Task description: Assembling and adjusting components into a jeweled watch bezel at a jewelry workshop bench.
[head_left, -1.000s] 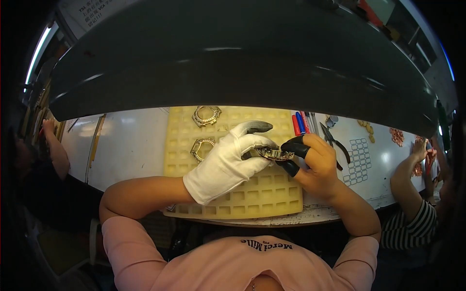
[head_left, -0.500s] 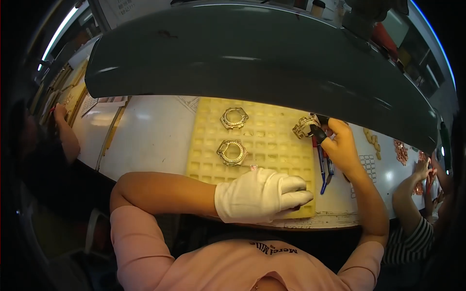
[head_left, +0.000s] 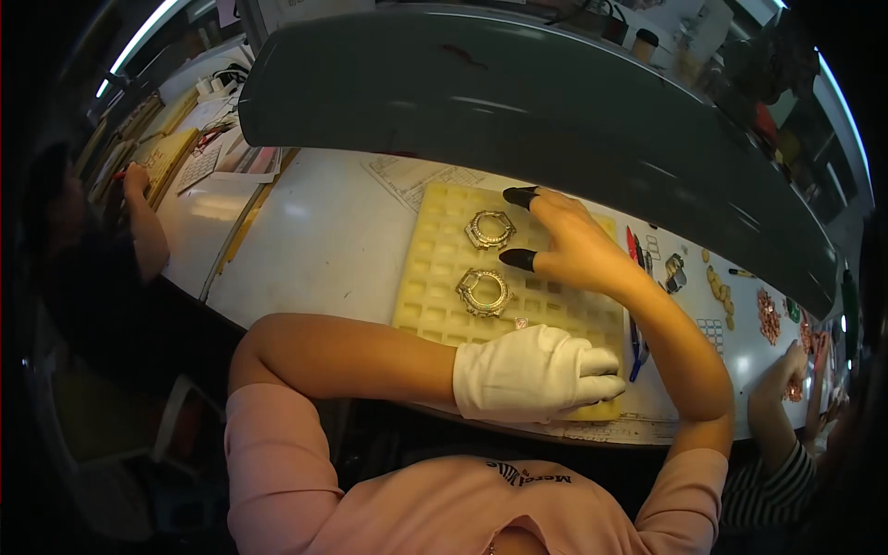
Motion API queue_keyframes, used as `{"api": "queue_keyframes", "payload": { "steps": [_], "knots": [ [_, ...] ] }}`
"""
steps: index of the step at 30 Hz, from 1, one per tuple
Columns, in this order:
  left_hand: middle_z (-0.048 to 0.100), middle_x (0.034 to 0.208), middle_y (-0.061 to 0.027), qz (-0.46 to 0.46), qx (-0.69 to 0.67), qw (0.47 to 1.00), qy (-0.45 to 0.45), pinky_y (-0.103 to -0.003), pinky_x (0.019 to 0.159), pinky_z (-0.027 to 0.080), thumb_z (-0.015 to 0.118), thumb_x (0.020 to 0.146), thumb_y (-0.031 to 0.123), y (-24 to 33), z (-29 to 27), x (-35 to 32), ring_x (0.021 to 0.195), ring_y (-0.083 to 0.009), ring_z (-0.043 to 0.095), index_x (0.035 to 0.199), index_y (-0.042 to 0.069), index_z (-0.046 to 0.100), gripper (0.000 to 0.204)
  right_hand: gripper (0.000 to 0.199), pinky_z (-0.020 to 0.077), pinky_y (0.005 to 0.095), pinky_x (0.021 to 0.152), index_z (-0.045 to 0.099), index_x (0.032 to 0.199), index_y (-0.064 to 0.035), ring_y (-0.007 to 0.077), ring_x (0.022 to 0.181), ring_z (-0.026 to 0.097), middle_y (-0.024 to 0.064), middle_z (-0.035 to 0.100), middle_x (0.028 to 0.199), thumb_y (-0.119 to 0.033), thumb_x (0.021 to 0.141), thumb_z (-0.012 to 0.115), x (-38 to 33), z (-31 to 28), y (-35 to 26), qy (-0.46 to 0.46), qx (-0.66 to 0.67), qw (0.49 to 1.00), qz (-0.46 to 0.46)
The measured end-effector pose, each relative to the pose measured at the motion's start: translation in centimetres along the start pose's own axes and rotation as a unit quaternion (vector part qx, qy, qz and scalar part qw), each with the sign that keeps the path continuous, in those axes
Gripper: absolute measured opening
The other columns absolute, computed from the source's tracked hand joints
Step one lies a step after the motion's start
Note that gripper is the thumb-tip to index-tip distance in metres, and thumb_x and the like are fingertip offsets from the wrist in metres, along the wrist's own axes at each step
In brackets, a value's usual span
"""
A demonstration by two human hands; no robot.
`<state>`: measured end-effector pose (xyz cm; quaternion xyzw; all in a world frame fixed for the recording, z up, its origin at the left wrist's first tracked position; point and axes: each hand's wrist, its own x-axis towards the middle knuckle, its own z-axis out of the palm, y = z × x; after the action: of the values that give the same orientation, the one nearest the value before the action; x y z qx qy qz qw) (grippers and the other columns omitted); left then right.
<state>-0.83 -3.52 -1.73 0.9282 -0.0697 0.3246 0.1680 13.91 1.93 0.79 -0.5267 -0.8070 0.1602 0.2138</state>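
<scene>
My right hand (head_left: 578, 242), with black finger cots on thumb and index finger, reaches over a yellow tray with a grid of small hollows (head_left: 421, 291). Its thumb and index finger are apart, to either side of the right edge of a gold-toned watch case (head_left: 489, 229) set with small stones, and I see nothing held. Nearer to me lies a second, similar watch case (head_left: 483, 292). At the tray's near right corner rests my left hand (head_left: 536, 375) in a white glove, its fingers curled together; what is under the fingertips is hidden. A small pale tag (head_left: 522, 324) shows just beyond the glove.
A dark lamp hood (head_left: 518, 102) spans the far side, low over the table. Right of the tray lie a blue-handled tool (head_left: 636, 353), a metallic piece (head_left: 676, 272), tan pieces (head_left: 719, 289) and copper-coloured parts (head_left: 769, 316). Co-workers' arms (head_left: 148, 227) show at both sides.
My right hand has moved left from the tray's right side, where it held a watch case, to the far watch case, its fingers now apart. The view has shifted; my left hand stays put.
</scene>
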Motion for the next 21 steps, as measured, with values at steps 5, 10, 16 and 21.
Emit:
{"api": "queue_keyframes", "payload": {
  "steps": [5, 10, 16, 21],
  "knots": [
    [0.056, 0.095, -0.0105, -0.025, -0.02, 0.999, -0.03, -0.037, 0.056, 0.048, 0.063, 0.073, 0.017, 0.1, -0.4, 0.1, 0.065, -0.0274, 0.058, 0.105, 0.007, 0.058, 0.034, 0.031, 0.0408, 0.0423, 0.084, 0.053, 0.089, 0.0073, 0.0388, 0.094, 0.052, 0.0228, 0.055, 0.094, -0.012, 0.067, 0.066, 2.0, 1.0, -0.6, -0.074, -0.079, 0.994, 0.007],
    [0.057, 0.095, -0.0106, -0.062, -0.018, 0.995, -0.076, -0.036, 0.058, 0.049, 0.063, 0.07, 0.011, 0.2, -0.7, 0.2, 0.068, -0.0279, 0.06, 0.103, 0.005, 0.058, 0.033, 0.024, 0.0405, 0.0427, 0.076, 0.048, 0.077, 0.0043, 0.0376, 0.086, 0.051, 0.0212, 0.054, 0.085, -0.009, 0.067, 0.066, 2.0, 2.0, 0.4, -0.019, -0.061, 0.998, -0.005],
    [0.058, 0.097, -0.0097, -0.085, -0.082, 0.993, 0.022, -0.036, 0.066, 0.05, 0.066, 0.075, 0.011, -0.9, 0.7, 0.1, 0.079, -0.0283, 0.06, 0.102, 0.005, 0.058, 0.029, 0.053, 0.0445, 0.0345, 0.087, 0.054, 0.114, 0.0004, 0.0286, 0.1, 0.058, 0.0156, 0.061, 0.108, -0.025, 0.073, 0.076, -0.2, 0.7, 1.6, 0.1, -0.025, 0.994, 0.031],
    [0.063, 0.095, -0.0113, -0.247, -0.184, 0.949, 0.068, -0.034, 0.075, 0.05, 0.061, 0.082, 0.014, -1.6, 0.4, 0.0, 0.086, -0.0269, 0.061, 0.098, 0.003, 0.064, 0.019, 0.037, 0.0472, 0.0282, 0.076, 0.059, 0.105, -0.0019, 0.0151, 0.086, 0.059, 0.0075, 0.062, 0.103, -0.015, 0.074, 0.074, -4.9, -2.5, 1.2, 0.116, 0.077, 0.986, 0.09]
  ]
}}
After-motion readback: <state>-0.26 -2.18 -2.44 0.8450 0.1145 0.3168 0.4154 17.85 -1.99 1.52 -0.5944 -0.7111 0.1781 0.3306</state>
